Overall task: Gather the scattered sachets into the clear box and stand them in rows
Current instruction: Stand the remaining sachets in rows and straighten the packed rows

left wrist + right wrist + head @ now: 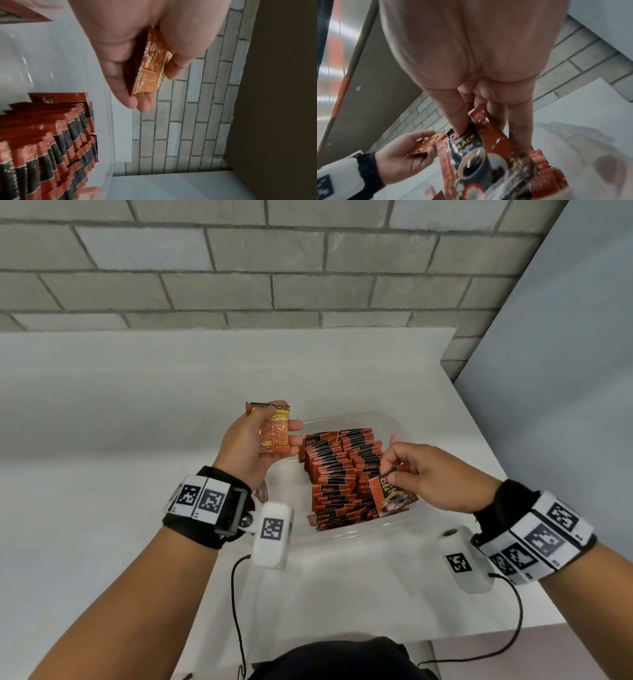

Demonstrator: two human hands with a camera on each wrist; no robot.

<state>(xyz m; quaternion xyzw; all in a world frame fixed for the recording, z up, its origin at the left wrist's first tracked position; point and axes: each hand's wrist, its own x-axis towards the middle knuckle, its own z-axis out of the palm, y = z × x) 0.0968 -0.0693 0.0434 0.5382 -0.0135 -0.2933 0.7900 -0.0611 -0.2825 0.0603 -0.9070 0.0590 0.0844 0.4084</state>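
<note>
sachet (394, 495) pinched in right grip (416, 474), over clear box (346, 537)

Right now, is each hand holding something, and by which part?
Left hand holds a small stack of sachets flat between thumb and fingers. Right hand pinches one sachet by its top edge.

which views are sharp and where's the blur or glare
Head view: mostly sharp, straight lines bowed by the wide lens. Left wrist view: red-and-black sachets standing in rows soft, glare streaks on the clear plastic box. Right wrist view: the black coffee sachet in the right hand is blurred.
</note>
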